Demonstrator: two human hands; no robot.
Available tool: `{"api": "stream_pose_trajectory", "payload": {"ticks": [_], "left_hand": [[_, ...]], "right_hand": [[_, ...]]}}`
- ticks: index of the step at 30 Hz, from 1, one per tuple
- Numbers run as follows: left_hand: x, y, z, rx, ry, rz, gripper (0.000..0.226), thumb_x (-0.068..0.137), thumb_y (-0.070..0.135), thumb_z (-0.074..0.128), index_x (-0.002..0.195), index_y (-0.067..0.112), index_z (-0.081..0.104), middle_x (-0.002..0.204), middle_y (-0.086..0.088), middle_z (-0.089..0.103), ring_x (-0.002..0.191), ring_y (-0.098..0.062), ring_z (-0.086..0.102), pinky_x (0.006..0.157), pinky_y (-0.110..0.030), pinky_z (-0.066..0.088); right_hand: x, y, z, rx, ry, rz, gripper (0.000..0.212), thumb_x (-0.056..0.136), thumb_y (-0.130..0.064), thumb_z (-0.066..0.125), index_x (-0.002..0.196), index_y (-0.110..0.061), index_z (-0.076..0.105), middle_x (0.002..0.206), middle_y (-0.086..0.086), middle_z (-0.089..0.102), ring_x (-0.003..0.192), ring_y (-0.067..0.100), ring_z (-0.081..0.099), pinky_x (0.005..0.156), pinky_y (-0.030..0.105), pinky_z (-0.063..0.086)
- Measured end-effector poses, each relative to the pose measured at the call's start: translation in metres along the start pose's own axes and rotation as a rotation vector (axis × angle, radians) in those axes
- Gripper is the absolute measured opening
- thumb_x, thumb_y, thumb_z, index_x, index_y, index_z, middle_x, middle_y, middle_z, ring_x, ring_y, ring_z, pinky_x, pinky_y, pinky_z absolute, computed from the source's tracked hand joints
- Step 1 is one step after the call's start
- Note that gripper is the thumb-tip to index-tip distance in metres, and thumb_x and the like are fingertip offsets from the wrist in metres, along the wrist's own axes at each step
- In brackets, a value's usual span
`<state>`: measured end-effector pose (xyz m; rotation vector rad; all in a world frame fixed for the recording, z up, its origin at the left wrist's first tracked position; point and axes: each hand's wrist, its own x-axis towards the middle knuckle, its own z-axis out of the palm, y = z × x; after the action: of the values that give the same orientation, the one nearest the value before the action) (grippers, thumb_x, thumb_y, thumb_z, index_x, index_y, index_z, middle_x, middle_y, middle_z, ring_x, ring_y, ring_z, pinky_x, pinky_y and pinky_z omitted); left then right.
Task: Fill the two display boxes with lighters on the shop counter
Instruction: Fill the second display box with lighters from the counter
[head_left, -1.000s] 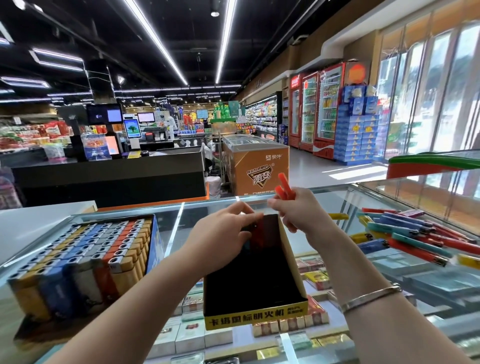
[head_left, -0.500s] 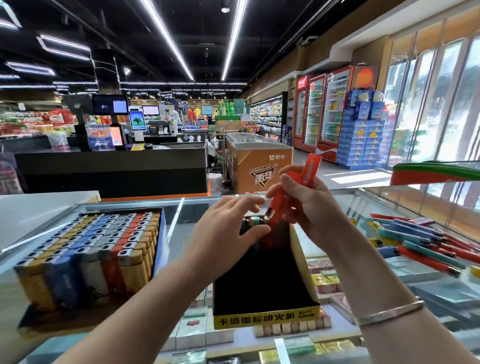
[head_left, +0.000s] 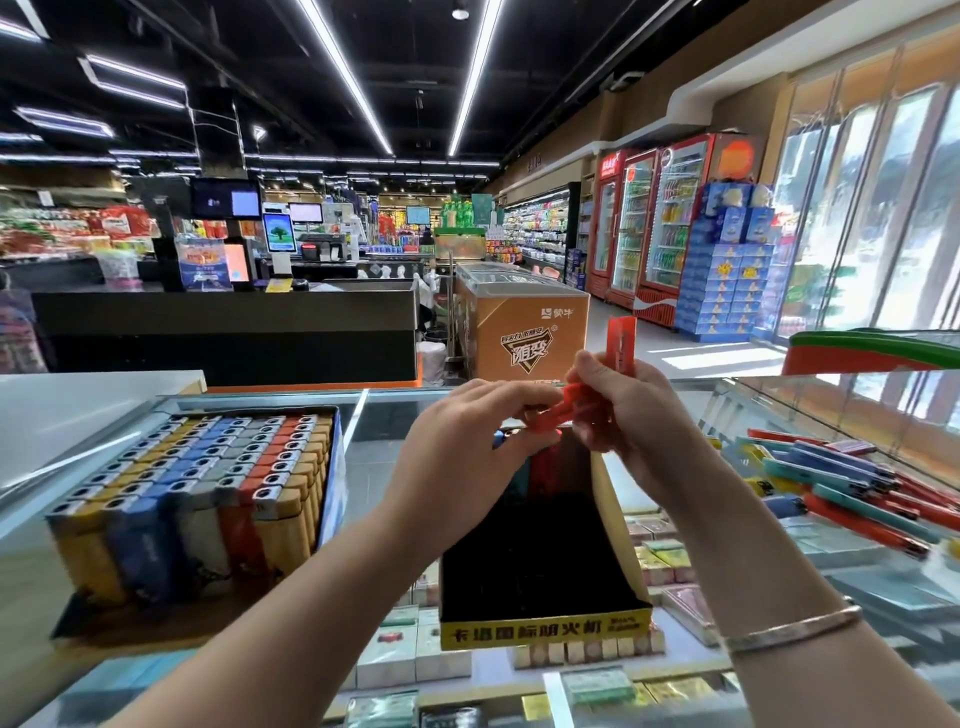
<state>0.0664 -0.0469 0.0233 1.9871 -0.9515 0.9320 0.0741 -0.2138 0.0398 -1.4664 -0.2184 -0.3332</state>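
Observation:
A black display box (head_left: 540, 566) with a yellow front strip stands on the glass counter (head_left: 374, 431), mostly dark inside, with a few lighters at its far end. My right hand (head_left: 634, 410) grips red lighters; one (head_left: 621, 343) sticks upward. My left hand (head_left: 467, 441) pinches a red lighter (head_left: 550, 415) lying sideways above the box's far end, between both hands. A second box (head_left: 197, 488) on the left is packed with rows of yellow, blue, grey and orange lighters. Loose lighters (head_left: 852, 483) lie in a pile on the right of the counter.
Cigarette packs (head_left: 405, 654) show under the glass counter. A raised glass shelf (head_left: 857, 395) with a green and red object stands at the right. A white surface (head_left: 78, 410) adjoins at the left. Checkout desks, a freezer and drink fridges lie beyond.
My right hand rose with the red lighters. My left hand came up from the box's far end and now pinches one red lighter next to my right hand.

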Motion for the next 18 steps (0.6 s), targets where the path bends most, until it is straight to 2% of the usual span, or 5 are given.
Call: {"api": "stream_pose_trajectory", "payload": {"ticks": [2, 5, 9, 11, 18], "left_hand": [[0.0, 0.002, -0.001, 0.029, 0.021, 0.035, 0.025, 0.076, 0.038, 0.066, 0.097, 0.025, 0.07, 0.091, 0.018, 0.062, 0.084, -0.004, 0.06, 0.072, -0.025, 0.052], [0.001, 0.0, -0.001, 0.003, -0.013, -0.006, 0.034, 0.077, 0.049, 0.061, 0.092, 0.02, 0.072, 0.091, 0.015, 0.057, 0.076, -0.007, 0.059, 0.066, -0.026, 0.053], [-0.002, -0.004, 0.002, 0.057, -0.133, -0.106, 0.029, 0.073, 0.04, 0.07, 0.099, 0.028, 0.068, 0.086, 0.018, 0.063, 0.07, 0.002, 0.058, 0.07, -0.022, 0.054], [-0.003, -0.006, 0.004, 0.075, -0.171, -0.15, 0.023, 0.073, 0.035, 0.074, 0.093, 0.032, 0.063, 0.081, 0.017, 0.066, 0.069, 0.001, 0.059, 0.068, -0.017, 0.05], [-0.007, 0.002, 0.009, 0.182, -0.127, -0.029, 0.018, 0.073, 0.025, 0.076, 0.079, 0.017, 0.062, 0.076, 0.004, 0.069, 0.063, -0.014, 0.062, 0.057, -0.025, 0.052]], "right_hand": [[0.002, 0.003, -0.001, -0.187, 0.146, -0.042, 0.025, 0.095, -0.023, 0.05, 0.075, -0.01, 0.058, 0.053, -0.001, 0.058, 0.042, 0.01, 0.049, 0.04, 0.019, 0.037], [0.005, 0.007, -0.006, -0.269, 0.282, -0.028, 0.023, 0.095, -0.022, 0.049, 0.077, -0.013, 0.059, 0.067, 0.004, 0.062, 0.058, 0.015, 0.052, 0.054, 0.025, 0.039], [0.006, 0.012, -0.005, -0.255, 0.208, 0.1, 0.02, 0.095, -0.02, 0.048, 0.081, -0.011, 0.058, 0.07, 0.005, 0.063, 0.064, 0.016, 0.056, 0.058, 0.028, 0.042], [0.005, 0.014, -0.002, -0.277, 0.19, 0.109, 0.02, 0.095, -0.021, 0.049, 0.08, -0.012, 0.059, 0.07, 0.005, 0.062, 0.066, 0.017, 0.057, 0.061, 0.029, 0.043], [0.004, 0.018, 0.008, -0.301, 0.179, 0.098, 0.021, 0.094, -0.016, 0.051, 0.074, -0.011, 0.058, 0.069, 0.004, 0.055, 0.068, 0.015, 0.053, 0.064, 0.025, 0.044]]}}
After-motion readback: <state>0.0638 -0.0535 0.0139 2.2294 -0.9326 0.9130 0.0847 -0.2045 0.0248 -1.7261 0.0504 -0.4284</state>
